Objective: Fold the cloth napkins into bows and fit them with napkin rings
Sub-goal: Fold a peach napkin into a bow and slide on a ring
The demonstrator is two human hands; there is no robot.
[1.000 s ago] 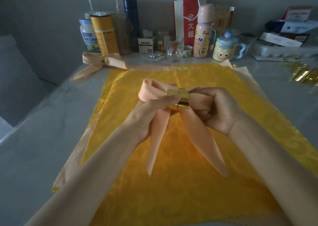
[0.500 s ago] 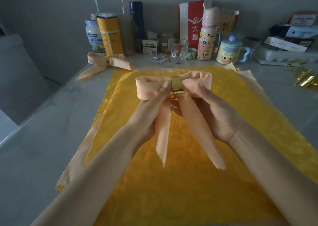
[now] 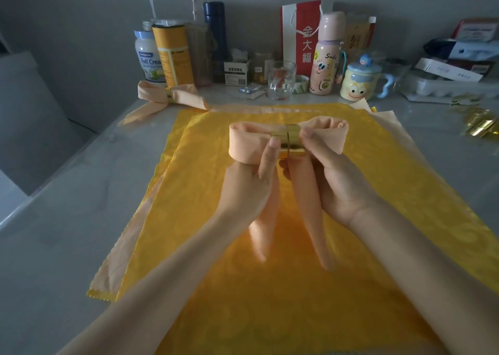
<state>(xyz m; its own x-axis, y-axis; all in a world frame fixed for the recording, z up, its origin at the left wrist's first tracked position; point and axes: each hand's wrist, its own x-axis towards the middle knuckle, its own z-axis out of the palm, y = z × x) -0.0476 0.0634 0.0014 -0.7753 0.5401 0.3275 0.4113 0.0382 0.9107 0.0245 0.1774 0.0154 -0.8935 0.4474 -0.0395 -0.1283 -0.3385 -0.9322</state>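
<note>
Pinching this bow [image 3: 243,145] beside its ring [image 3: 291,136] with my left hand [image 3: 248,192] and right hand [image 3: 340,187]; far bow [image 3: 185,94] looks done, yellow napkins [image 3: 270,314] unfolded.

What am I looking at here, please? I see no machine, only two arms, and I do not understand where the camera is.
There is no machine here. A person works with bare hands, and the one camera sits on the person's head, looking forward and down, so the arms enter from the bottom. The left hand and the right hand hold a peach napkin folded into a bow, each pinching it beside the gold napkin ring around its middle; its two tails hang down. Beneath, yellow cloths lie spread on the grey table. A finished bow with its own ring lies at the back left, more gold rings at the right, and a glass and a pink bottle stand among other things by the wall.
</note>
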